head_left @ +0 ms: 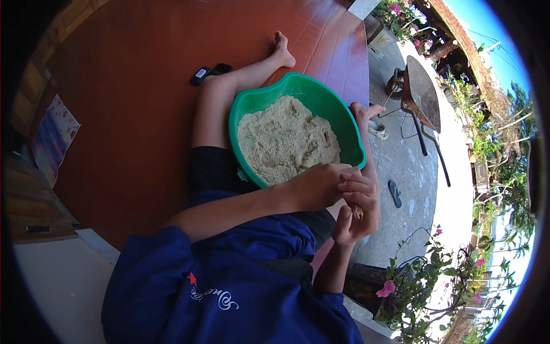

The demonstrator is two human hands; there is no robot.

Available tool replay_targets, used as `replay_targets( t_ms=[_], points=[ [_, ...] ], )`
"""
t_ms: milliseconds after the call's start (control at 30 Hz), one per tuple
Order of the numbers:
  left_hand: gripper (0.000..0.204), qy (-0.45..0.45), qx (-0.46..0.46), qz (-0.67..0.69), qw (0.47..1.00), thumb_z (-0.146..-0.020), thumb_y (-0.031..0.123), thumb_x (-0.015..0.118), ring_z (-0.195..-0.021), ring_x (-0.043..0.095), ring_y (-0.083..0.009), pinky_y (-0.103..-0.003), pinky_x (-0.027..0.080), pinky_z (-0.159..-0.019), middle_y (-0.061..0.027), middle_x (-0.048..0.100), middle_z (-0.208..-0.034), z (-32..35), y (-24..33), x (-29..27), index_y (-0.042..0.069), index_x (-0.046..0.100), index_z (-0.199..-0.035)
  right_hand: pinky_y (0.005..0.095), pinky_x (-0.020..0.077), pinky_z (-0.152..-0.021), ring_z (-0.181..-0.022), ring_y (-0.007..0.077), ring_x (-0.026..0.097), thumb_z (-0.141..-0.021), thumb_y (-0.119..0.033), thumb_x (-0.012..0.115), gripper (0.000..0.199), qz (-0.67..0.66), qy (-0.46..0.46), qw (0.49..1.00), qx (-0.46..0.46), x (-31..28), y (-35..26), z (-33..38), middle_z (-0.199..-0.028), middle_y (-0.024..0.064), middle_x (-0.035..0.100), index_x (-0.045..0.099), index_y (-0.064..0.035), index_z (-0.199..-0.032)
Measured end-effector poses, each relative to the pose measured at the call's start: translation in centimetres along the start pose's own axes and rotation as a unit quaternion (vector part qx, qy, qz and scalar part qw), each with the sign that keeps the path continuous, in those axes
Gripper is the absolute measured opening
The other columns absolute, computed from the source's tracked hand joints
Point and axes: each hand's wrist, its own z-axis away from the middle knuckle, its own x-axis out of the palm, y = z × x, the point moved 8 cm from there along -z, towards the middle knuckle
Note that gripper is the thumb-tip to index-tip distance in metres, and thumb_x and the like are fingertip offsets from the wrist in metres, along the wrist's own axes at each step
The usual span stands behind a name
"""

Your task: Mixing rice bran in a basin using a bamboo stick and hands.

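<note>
A large green plastic basin (354,133) rests between my spread legs, part-filled with a pale, crumbly meal (286,135). Just past the basin's near right rim, both my hands are raised and meet. My left hand (321,186) is closed, its fingertips hidden against the other hand, so what it grips cannot be made out. My right hand (364,215) has its fingers curled round a small brown lump (358,212), which shows between thumb and fingers. The lump's exact kind is too small to tell.
Two black devices (200,75) lie on the red tiled floor (132,114) beyond my left knee. Off the floor's right edge are a wheelbarrow (423,92), a flip-flop (395,194) and a pink-flowered plant (435,286). A colourful sheet (55,137) is at far left.
</note>
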Motion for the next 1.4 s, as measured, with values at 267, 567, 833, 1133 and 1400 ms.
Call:
replay_targets(
  t_ms=[267, 567, 833, 1133, 1400],
  points=[
    [0.018, -0.041, 0.029, -0.041, 0.998, -0.087, 0.016, 0.070, -0.086, 0.070, -0.0290, -0.041, 0.057, -0.070, -0.0073, 0.064, -0.091, 3.2, 7.1, 2.1, 0.009, 0.062, -0.101, 0.0308, 0.0294, -0.037, -0.035, 0.0120, 0.033, -0.111, -0.039, 0.053, 0.048, -0.291, 0.051, 0.955, 0.010, -0.2, -6.2, -0.9, -0.051, -0.0006, 0.043, 0.048, -0.0049, -0.077],
    [0.012, -0.115, -0.030, -0.080, 0.990, -0.086, 0.014, 0.070, -0.087, 0.066, -0.0306, -0.041, 0.055, -0.074, -0.0103, 0.065, -0.090, 6.1, -9.9, 2.6, 0.005, 0.063, -0.091, 0.0351, 0.0406, -0.053, -0.052, 0.0225, 0.053, -0.103, -0.016, 0.052, 0.038, -0.191, -0.023, 0.973, 0.124, 6.0, 6.8, 6.9, -0.060, 0.0062, 0.055, 0.054, -0.0042, -0.066],
    [0.017, -0.241, -0.077, -0.088, 0.964, -0.084, 0.017, 0.070, -0.084, 0.068, -0.0331, -0.044, 0.054, -0.075, -0.0120, 0.065, -0.089, 6.4, -11.6, 0.1, 0.005, 0.066, -0.095, 0.0408, 0.0388, -0.057, -0.054, 0.0282, 0.049, -0.097, -0.010, 0.059, 0.032, -0.111, -0.161, 0.979, 0.059, 9.9, 7.6, 7.9, -0.061, 0.0098, 0.048, 0.052, -0.0031, -0.066],
    [0.015, -0.074, 0.066, -0.124, 0.987, -0.085, 0.021, 0.071, -0.083, 0.068, -0.0280, -0.040, 0.056, -0.071, -0.0078, 0.063, -0.088, 2.5, 1.2, 1.6, 0.009, 0.064, -0.091, 0.0309, 0.0276, -0.041, -0.039, 0.0129, 0.035, -0.116, -0.037, 0.036, 0.061, -0.160, 0.034, 0.986, 0.010, 2.3, -2.4, 0.5, -0.047, 0.0011, 0.042, 0.041, -0.0080, -0.062],
    [0.016, 0.021, 0.103, -0.076, 0.992, -0.084, 0.021, 0.072, -0.088, 0.063, -0.0205, -0.037, 0.054, -0.071, -0.0013, 0.058, -0.087, 2.9, 5.5, 4.8, 0.011, 0.059, -0.087, 0.0323, 0.0299, -0.043, -0.040, 0.0123, 0.038, -0.115, -0.038, 0.038, 0.064, -0.097, -0.004, 0.989, 0.111, 0.0, -5.8, -1.0, -0.048, 0.0021, 0.046, 0.051, -0.0043, -0.062]
  ],
)
